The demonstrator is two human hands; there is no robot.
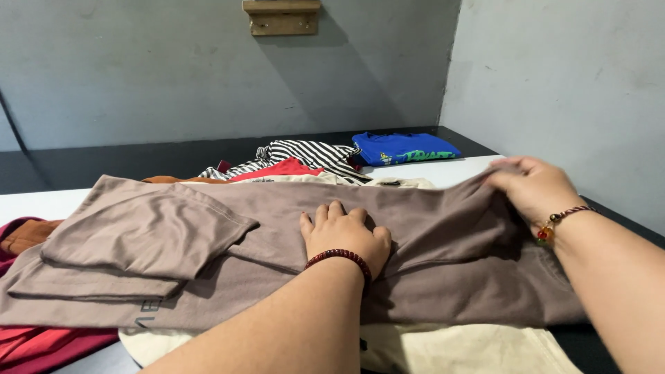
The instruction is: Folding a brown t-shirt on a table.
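A taupe-brown T-shirt (208, 256) lies spread across the table, its left sleeve folded over the body. My left hand (344, 232) rests flat on the shirt's middle, fingers together, pressing the cloth down; a dark red bead bracelet circles that wrist. My right hand (533, 187) pinches the shirt's right edge and lifts it a little, so the cloth bunches beneath it. A red and dark cord bracelet hangs on the right wrist.
A cream garment (457, 350) lies under the shirt at the front. Behind lie a striped garment (308, 154), a red one (280, 170) and a folded blue T-shirt (402, 147). Dark red cloth (34, 346) sits at the left. Grey walls meet close behind, with a wooden bracket (280, 15).
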